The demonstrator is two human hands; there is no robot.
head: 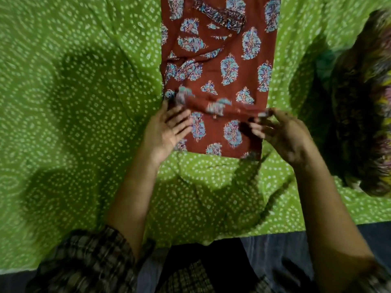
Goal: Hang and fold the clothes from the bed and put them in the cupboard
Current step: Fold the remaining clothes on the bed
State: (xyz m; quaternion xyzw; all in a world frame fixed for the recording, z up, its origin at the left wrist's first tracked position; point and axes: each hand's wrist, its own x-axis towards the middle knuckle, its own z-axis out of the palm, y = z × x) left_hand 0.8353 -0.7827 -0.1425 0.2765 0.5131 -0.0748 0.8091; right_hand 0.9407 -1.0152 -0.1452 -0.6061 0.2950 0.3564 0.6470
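A rust-red garment (220, 60) with blue leaf prints lies lengthwise on the green dotted bedsheet (74, 102), folded into a long narrow strip. A raised fold of its cloth runs across between my two hands. My left hand (167, 130) is at the strip's left edge, thumb up against the fold, fingers spread and fairly straight over the cloth. My right hand (281, 134) pinches the fold's right end between thumb and fingertips, lifted a little off the bed. The strip's near end lies flat below my hands.
A heap of dark patterned clothes (364, 106) sits on the bed at the right edge. The bed's near edge (275, 235) runs along the bottom, in front of my checked sleeves and jeans. Bare green sheet spreads to the left.
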